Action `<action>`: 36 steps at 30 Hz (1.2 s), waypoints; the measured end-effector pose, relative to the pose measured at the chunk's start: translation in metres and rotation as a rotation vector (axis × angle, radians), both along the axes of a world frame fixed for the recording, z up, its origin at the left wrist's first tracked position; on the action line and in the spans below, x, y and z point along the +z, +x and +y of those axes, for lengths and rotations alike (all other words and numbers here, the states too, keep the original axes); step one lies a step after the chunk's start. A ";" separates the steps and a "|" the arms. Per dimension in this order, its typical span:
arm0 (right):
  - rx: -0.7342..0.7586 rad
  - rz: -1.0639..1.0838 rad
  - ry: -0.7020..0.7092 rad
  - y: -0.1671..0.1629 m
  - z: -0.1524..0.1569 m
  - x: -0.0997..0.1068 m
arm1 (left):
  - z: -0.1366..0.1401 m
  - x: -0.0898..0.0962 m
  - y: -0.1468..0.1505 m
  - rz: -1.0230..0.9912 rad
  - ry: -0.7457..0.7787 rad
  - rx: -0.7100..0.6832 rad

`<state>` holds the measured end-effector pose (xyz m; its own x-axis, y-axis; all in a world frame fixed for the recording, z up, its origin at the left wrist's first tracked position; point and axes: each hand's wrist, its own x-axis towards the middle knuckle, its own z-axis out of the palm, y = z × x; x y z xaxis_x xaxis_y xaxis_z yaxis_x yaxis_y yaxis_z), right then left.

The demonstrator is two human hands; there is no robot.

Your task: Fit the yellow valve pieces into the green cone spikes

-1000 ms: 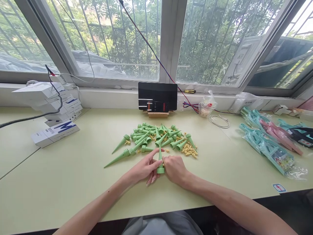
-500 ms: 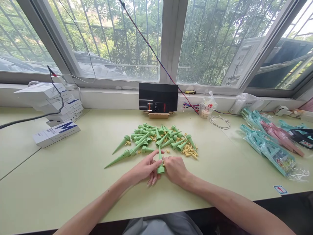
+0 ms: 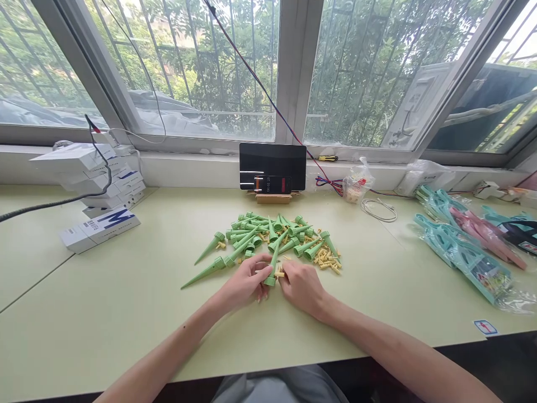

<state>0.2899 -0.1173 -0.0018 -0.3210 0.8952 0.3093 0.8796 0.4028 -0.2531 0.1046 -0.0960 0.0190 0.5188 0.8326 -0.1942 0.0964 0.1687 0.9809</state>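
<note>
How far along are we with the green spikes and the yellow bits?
Possibly done: three green spikes lie apart, left of the pile, though I cannot tell whether they carry inserts. In hand: the left hand holds one green spike by its wide end while the right hand brings a yellow piece to it. Left: most of the heap of spikes and the loose yellow pieces.

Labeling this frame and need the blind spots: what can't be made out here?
Head view only:
- Left hand and right hand: fingers curl around the green spike, hiding the contact; its cap end is partly covered.
- Small yellow piece by the right fingers: too small to tell shape or whether it is gripped.
- Dark screen: digits on the device before it too small to read.
- Bagged teal items: run toward the right edge, glare on plastic.
</note>
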 end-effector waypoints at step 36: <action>0.198 0.339 0.257 -0.005 -0.003 -0.004 | -0.006 0.004 0.003 -0.026 0.205 0.021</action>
<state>0.2853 -0.1198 -0.0055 -0.3204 0.7078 0.6296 0.6644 0.6416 -0.3833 0.1075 -0.1023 0.0227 0.5037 0.8639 -0.0068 0.0695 -0.0327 0.9970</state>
